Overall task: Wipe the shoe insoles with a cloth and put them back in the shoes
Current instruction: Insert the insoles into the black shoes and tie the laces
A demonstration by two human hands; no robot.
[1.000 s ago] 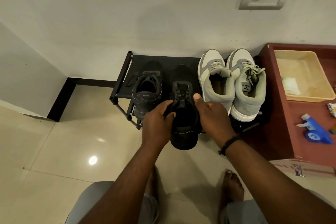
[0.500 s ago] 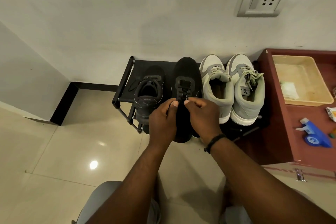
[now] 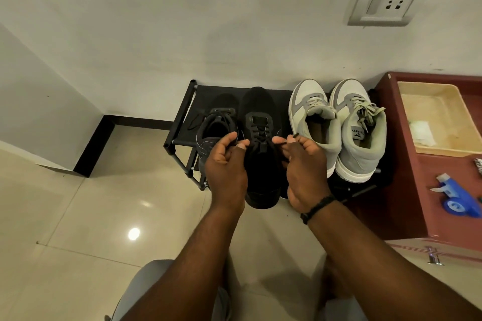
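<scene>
A black lace-up mesh sports shoe (image 3: 257, 122) stands toe-to-wall on a low black metal shoe rack (image 3: 185, 122), its heel jutting over the near edge. The left hand (image 3: 226, 164) pinches one black lace end at the shoe's left side; the right hand (image 3: 303, 167) pinches the other lace end at its right side. A second black shoe (image 3: 216, 125) sits just left. A pair of grey-and-white sneakers (image 3: 339, 128) stands to the right. Further right, a maroon cabinet (image 3: 407, 177) carries a beige plastic tray (image 3: 440, 150) and a blue spray bottle (image 3: 457, 197).
</scene>
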